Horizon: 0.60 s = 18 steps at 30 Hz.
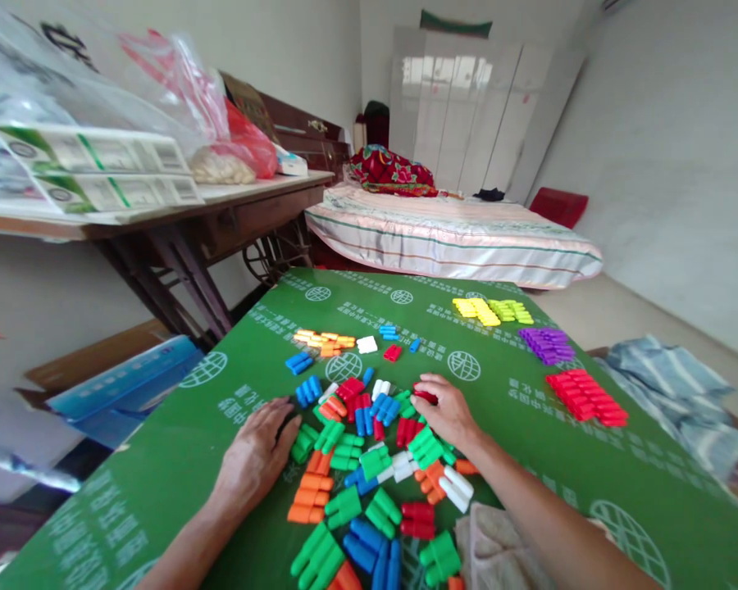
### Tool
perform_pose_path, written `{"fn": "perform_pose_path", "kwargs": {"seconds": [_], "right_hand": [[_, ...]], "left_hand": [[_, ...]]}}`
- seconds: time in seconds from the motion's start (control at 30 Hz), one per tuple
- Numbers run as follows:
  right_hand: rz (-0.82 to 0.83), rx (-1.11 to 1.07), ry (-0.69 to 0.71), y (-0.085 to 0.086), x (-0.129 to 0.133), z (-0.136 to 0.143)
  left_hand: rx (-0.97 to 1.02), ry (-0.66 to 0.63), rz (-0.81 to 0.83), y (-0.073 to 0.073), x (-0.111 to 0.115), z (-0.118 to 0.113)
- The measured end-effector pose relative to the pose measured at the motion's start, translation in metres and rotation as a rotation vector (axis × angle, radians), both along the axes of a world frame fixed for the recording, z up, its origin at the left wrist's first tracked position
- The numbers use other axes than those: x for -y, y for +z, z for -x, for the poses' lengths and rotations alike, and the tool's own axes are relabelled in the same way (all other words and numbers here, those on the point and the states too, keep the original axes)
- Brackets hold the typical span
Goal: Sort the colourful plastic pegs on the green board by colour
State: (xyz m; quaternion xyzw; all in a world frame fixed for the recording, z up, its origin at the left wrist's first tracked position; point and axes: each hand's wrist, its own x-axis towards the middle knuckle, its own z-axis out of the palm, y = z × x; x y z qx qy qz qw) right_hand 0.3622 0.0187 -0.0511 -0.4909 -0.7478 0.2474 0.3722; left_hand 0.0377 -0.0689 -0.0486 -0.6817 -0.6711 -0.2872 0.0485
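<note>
My left hand rests on the green board at the left edge of a mixed heap of plastic pieces, its fingers curled beside a green piece; whether it holds anything is hidden. At the heap's upper right, my right hand has its fingers around a red piece. Between and below the hands lie green, orange, blue, red and white pieces, such as a blue one and a white one. Farther up are orange pieces, a white group and small blue ones.
Sorted yellow, purple and red groups lie along the board's right side. A beige cloth sits under my right forearm. Left stands a desk with bags and boxes; a bed is beyond the board.
</note>
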Motion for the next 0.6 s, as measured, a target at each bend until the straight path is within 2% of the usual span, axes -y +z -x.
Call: {"fn": "perform_pose_path", "kwargs": {"seconds": [0.2,0.27,0.37,0.5,0.6], "right_hand": [[-0.011,0.026,-0.003,-0.004,0.009,-0.002],[-0.052,0.059,-0.009,0.002,0.012,-0.006],[-0.161,0.12,-0.006,0.02,0.023,-0.014],[-0.204,0.284,0.093,0.046,0.061,-0.026],[-0.152,0.479,0.131,0.054,0.096,-0.037]], "left_hand": [[0.018,-0.024,0.034,0.009,0.003,-0.009],[0.01,-0.026,0.06,0.011,0.004,-0.011],[0.006,-0.023,0.088,0.01,0.006,-0.013],[0.015,-0.019,0.096,0.009,0.008,-0.015],[0.023,-0.024,0.104,0.008,0.008,-0.015]]}}
